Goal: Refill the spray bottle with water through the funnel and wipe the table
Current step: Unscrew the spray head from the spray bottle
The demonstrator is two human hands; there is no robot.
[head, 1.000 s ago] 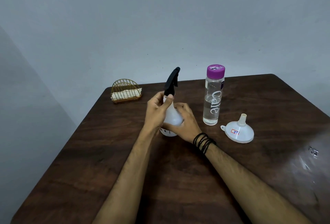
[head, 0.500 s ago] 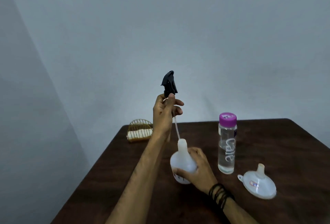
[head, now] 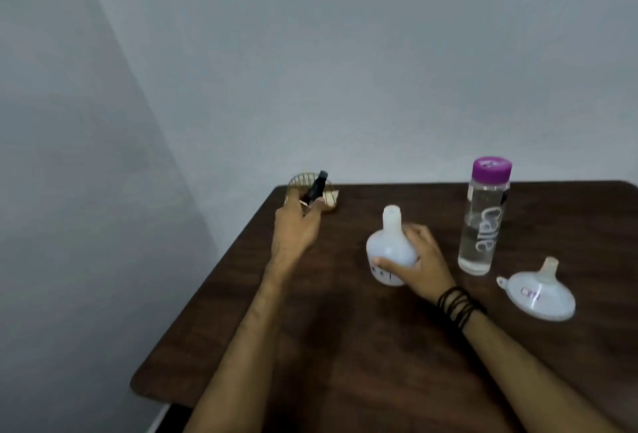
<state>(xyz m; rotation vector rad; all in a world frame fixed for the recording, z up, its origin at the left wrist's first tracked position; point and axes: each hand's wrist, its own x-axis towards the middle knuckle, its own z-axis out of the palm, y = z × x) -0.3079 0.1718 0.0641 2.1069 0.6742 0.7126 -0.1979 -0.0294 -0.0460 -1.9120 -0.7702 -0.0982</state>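
spray bottle [head: 390,253] open on table [head: 345,346], right hand [head: 419,265] fingers grasping it.
left hand [head: 298,225] fingers pinch spray head [head: 316,187]; funnel [head: 538,294] unplaced; light bottle could tip, spill likely.

Two bare forearms entered from the bottom edge, both uncovered as far as the view reached; no sleeve showed on either. The left hand [head: 297,229] carried no ring, band or watch that could be made out; its fingers were motion-blurred. The right hand [head: 419,262] likewise showed no ring on the visible fingers. The right wrist wore a stack of thin black bands [head: 457,306], several separate loops lying close together and slightly fanned, cord-like or elastic in look; exact material not discernible. The left wrist was unadorned. Fingernails too small and soft in focus to describe.
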